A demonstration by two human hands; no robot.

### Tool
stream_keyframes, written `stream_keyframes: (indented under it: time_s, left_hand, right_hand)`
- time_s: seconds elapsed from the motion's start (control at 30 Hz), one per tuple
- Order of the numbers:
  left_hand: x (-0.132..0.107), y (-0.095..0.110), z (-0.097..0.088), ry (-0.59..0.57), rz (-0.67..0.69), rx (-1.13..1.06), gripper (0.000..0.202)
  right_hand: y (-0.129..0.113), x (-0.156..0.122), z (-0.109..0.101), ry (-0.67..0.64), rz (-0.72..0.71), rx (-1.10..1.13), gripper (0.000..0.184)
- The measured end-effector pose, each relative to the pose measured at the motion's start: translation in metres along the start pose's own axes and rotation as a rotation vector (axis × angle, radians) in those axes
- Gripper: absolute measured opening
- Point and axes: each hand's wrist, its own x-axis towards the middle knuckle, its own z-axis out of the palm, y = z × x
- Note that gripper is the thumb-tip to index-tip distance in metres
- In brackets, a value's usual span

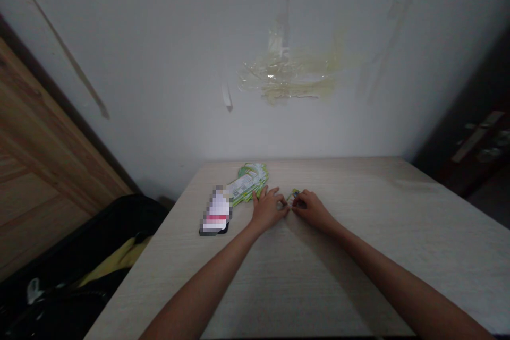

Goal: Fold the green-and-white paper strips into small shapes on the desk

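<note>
1. The left hand and right hand meet over the desk, each with thumb and forefinger appearing to pinch a small printed piece. The piece sits between the two sets of fingertips, its upper part showing green and yellow; its lower edge is mostly hidden by the fingers.
2. What could go wrong: the piece might tear or crease unevenly if the two pinches pull against each other, and so little of it seems to be held that it could slip free. Anything loose inside it could spill, though I cannot tell whether it holds anything.
3. The left hand's outer fingers fan out towards the green-and-white pile of printed pieces just beyond. A careless sweep of those fingers might push the pile askew.
4. As for pose, both forearms reach in from the bottom corners and converge, palms down. The left wrist bends slightly; the right hand's other fingers curl inward.
5. Further left, a phone, its screen blurred, lies near the pile, apart from the left hand.
6. Behind the desk rises a wall with peeling tape; a black bag lies beyond the left edge.
</note>
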Motion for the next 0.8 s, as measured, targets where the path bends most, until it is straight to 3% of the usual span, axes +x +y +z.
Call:
stream_keyframes:
  time_s: [0.4,0.8]
  left_hand:
    - [0.001,-0.005,-0.001,-0.017,0.0,-0.019,0.022]
    - [0.0,-0.004,-0.001,-0.025,-0.003,-0.006,0.024]
  right_hand:
    - [-0.008,-0.007,-0.004,0.017,-0.035,-0.009,0.01]
    - [-0.005,-0.001,-0.002,-0.003,0.035,0.048,0.01]
